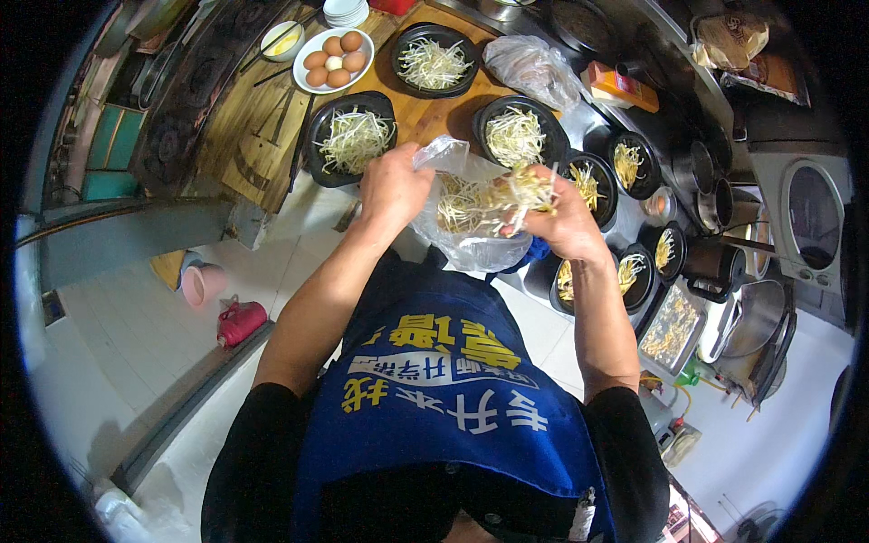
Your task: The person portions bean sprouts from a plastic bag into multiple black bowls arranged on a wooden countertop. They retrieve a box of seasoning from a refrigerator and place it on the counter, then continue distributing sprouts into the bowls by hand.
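Note:
My left hand [397, 183] grips the rim of a clear plastic bag [468, 248] of bean sprouts. A bunch of bean sprouts [533, 191] is in my right hand [567, 220], at the bag's mouth. Black bowls with sprouts stand just beyond: one at the left [316, 163], one at the far middle [468, 85] and one at the right [558, 136]. Several smaller black pots, among them one near the back right [652, 183], hold yellowish sprouts and stand along the metal counter to the right.
A white bowl [299, 75] of eggs, a small bowl with yellow contents [282, 42] and chopsticks lie on the wooden counter. A knotted plastic bag [533, 68] and an orange-and-white carton [621, 87] stand behind. A metal tray [699, 319] of food pieces is at the right, near a microwave-like appliance [815, 210].

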The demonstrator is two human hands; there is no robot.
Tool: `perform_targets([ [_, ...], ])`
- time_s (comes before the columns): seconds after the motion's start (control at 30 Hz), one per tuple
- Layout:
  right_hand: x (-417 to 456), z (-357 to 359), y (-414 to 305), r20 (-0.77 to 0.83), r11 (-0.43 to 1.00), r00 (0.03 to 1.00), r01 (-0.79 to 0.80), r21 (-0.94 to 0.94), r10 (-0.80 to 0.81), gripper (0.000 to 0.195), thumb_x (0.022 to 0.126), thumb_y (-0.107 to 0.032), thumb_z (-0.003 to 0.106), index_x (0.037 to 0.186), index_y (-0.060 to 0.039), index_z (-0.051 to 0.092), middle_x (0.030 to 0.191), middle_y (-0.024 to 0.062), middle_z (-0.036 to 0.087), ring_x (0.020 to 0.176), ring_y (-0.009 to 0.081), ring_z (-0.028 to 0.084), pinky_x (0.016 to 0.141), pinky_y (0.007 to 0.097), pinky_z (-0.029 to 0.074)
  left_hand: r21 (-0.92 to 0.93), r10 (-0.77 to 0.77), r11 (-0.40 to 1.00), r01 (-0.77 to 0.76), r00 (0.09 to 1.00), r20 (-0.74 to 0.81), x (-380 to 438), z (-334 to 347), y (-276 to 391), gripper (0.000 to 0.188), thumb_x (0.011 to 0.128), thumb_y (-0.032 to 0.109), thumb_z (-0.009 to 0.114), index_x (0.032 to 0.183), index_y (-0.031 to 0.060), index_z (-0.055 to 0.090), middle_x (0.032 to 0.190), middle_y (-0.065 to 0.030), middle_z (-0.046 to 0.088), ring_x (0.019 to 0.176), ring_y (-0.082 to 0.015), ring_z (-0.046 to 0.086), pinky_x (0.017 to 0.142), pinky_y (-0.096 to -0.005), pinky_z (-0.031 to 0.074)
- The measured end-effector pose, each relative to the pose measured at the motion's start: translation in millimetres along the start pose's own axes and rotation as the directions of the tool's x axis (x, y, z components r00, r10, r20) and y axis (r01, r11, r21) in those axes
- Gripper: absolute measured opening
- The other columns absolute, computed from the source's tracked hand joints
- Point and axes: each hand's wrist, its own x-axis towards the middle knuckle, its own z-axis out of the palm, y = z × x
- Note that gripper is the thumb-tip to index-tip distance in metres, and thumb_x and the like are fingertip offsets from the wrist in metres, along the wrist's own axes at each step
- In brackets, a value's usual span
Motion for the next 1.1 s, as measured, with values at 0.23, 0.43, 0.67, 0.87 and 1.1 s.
perform_targets([
  [0.23, -24, -19, -28, -0.151, 0.972, 0.988, 0.031, 0.231, 0.005, 0.049, 0.086, -0.002, 0.083, 0.132, 0.0059, 0.066, 0.102, 0.0135, 0.078, 0.083, 0.0243, 0.077, 0.072, 0.0368, 0.065, 0.023, 0.005, 1.0, -0.005, 1.0, 0.025, 8, 11, -2, 0.029, 0.09, 0.022, 0.076, 0.114, 0.0059, 0.076, 0.105, -0.0242, 0.078, 0.103, -0.0459, 0.074, 0.091, -0.0525, 0.058],
  [0.43, -46, -65, -31, -0.307, 0.959, 0.95, 0.144, 0.244, -0.064, 0.051, 0.083, 0.002, 0.08, 0.13, 0.0041, 0.064, 0.101, 0.0142, 0.075, 0.084, 0.0266, 0.076, 0.076, 0.0461, 0.068, -0.011, 0.029, 1.0, -0.029, 1.0, 0.002, 11, 13, -11, 0.027, 0.087, 0.017, 0.074, 0.109, 0.0013, 0.076, 0.102, -0.0252, 0.078, 0.101, -0.0451, 0.075, 0.089, -0.0497, 0.059],
  [0.67, -59, -134, -11, -0.518, 0.979, 0.855, 0.132, 0.153, -0.035, 0.046, 0.086, 0.005, 0.073, 0.131, 0.0015, 0.064, 0.108, 0.0121, 0.075, 0.089, 0.0228, 0.075, 0.079, 0.0423, 0.068, -0.081, 0.021, 0.997, -0.021, 1.0, 0.008, 7, 8, -5, 0.022, 0.087, 0.011, 0.069, 0.106, 0.0011, 0.077, 0.094, -0.022, 0.078, 0.089, -0.0374, 0.078, 0.083, -0.0442, 0.058],
  [0.87, -38, -172, 55, -0.588, 0.981, 0.809, 0.099, 0.167, 0.019, 0.039, 0.092, 0.003, 0.073, 0.129, -0.0029, 0.065, 0.116, 0.01, 0.076, 0.098, 0.0213, 0.075, 0.084, 0.0412, 0.067, -0.078, 0.009, 0.997, -0.006, 0.999, 0.045, 11, 11, -18, 0.024, 0.088, 0.01, 0.069, 0.108, 0.0012, 0.077, 0.096, -0.0224, 0.079, 0.091, -0.0371, 0.078, 0.084, -0.0442, 0.058],
  [1.1, -14, -192, 125, -0.661, 0.726, 0.744, -0.404, -0.556, -0.092, 0.055, 0.083, -0.007, 0.084, 0.135, -0.0004, 0.067, 0.122, 0.0175, 0.078, 0.106, 0.0288, 0.076, 0.094, 0.0394, 0.06, -0.014, 0.03, 0.999, -0.03, 0.999, 0.023, 8, 6, -10, 0.021, 0.089, 0.009, 0.068, 0.106, 0.0004, 0.077, 0.093, -0.021, 0.079, 0.086, -0.0312, 0.078, 0.082, -0.0414, 0.058],
])
